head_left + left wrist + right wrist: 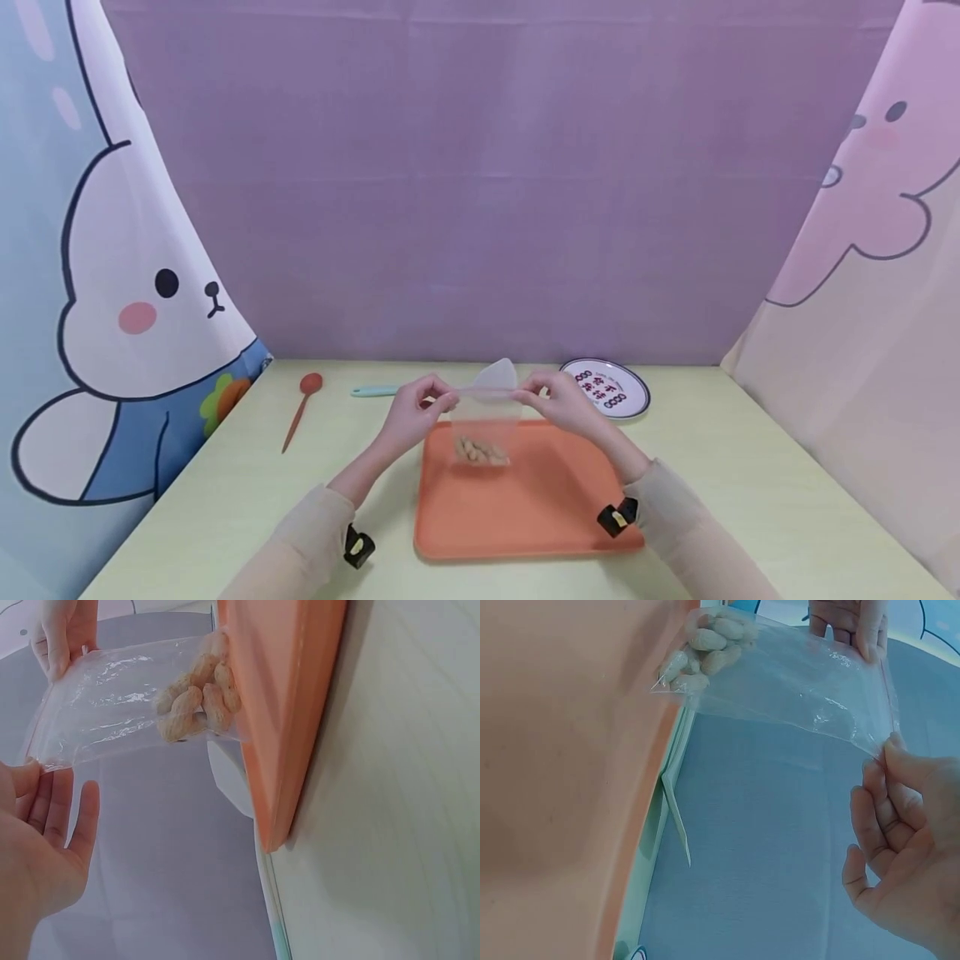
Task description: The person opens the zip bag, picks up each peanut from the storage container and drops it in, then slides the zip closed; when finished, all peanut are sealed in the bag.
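A clear zip bag (483, 421) hangs upright over the orange tray (555, 508), its top edge stretched between both hands. Several unshelled peanuts (196, 697) lie gathered at the bottom of the bag. My left hand (415, 410) pinches the left top corner between thumb and index finger. At the opposite top corner, my right hand (562, 404) pinches the bag the same way. In the right wrist view, the red-tinted seal strip runs along the top between the two hands, and the right hand's other fingers (866, 825) curl loosely below the pinch.
At the left lies a reddish-brown spoon (303, 400). A utensil with a mint-green handle (375, 391) lies behind the left hand, and a whitish flat piece (498, 373) shows behind the bag. The white plate (611, 390) with red print and dark rim sits at the back right.
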Demonstrator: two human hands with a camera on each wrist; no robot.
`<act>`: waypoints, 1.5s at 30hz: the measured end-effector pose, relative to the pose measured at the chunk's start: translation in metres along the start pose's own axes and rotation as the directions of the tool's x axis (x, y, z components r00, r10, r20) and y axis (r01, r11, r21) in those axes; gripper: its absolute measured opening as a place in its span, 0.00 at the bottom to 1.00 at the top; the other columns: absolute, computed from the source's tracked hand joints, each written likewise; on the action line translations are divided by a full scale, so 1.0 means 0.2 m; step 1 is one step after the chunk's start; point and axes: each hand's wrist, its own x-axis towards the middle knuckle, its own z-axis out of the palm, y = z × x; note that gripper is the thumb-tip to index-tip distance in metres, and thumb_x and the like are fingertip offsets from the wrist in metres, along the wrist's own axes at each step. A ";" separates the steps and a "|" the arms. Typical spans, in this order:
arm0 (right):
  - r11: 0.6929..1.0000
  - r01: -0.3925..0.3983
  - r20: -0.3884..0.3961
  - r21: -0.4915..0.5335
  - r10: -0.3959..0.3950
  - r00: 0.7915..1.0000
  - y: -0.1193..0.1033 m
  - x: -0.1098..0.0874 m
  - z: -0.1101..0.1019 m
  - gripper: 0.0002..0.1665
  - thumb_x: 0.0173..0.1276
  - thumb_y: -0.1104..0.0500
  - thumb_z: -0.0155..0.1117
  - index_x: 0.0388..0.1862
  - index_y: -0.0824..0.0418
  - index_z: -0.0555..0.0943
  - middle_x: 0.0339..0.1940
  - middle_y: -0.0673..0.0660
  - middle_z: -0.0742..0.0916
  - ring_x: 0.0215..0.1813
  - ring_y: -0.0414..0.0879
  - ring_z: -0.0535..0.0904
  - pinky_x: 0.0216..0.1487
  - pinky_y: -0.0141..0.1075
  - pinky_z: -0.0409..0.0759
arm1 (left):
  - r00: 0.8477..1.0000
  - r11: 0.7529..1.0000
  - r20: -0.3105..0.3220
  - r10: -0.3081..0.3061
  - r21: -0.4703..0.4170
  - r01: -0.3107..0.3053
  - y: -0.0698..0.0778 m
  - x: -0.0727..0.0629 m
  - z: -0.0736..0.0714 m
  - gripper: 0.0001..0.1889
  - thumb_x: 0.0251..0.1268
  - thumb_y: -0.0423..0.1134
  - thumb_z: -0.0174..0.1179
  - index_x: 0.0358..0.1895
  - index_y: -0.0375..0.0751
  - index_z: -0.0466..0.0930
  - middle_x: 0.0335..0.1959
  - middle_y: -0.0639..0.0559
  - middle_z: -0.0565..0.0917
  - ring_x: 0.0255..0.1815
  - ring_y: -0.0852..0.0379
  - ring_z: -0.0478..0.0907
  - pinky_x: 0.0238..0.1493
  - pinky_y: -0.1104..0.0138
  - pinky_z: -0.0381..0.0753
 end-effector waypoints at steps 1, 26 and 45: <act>1.000 0.005 -0.004 -0.004 -0.005 1.000 0.00 0.00 0.00 0.09 0.62 0.56 0.66 0.24 0.58 0.83 0.23 0.47 0.84 0.26 0.36 0.70 0.28 0.28 0.70 | 1.000 1.000 0.001 -0.002 0.002 0.002 0.00 0.00 0.00 0.05 0.62 0.33 0.60 0.29 0.38 0.79 0.28 0.44 0.83 0.31 0.51 0.81 0.31 0.71 0.81; 0.929 -0.018 0.072 0.370 -0.009 0.997 -0.34 0.14 0.21 0.08 0.66 0.65 0.60 0.33 0.72 0.80 0.26 0.71 0.85 0.30 0.62 0.84 0.34 0.45 0.84 | 0.981 0.983 0.145 -0.130 -0.112 0.147 -0.02 -0.10 -0.43 0.17 0.67 0.41 0.57 0.44 0.26 0.73 0.33 0.52 0.83 0.33 0.61 0.82 0.41 0.67 0.83; 0.958 -0.102 0.297 0.267 0.019 0.955 -0.29 0.20 0.45 0.13 0.69 0.55 0.58 0.46 0.58 0.83 0.41 0.53 0.87 0.41 0.47 0.84 0.39 0.29 0.80 | 0.832 0.872 0.263 -0.488 0.111 0.477 -0.16 -0.21 -0.71 0.20 0.69 0.42 0.54 0.51 0.26 0.69 0.41 0.42 0.79 0.39 0.55 0.80 0.41 0.58 0.84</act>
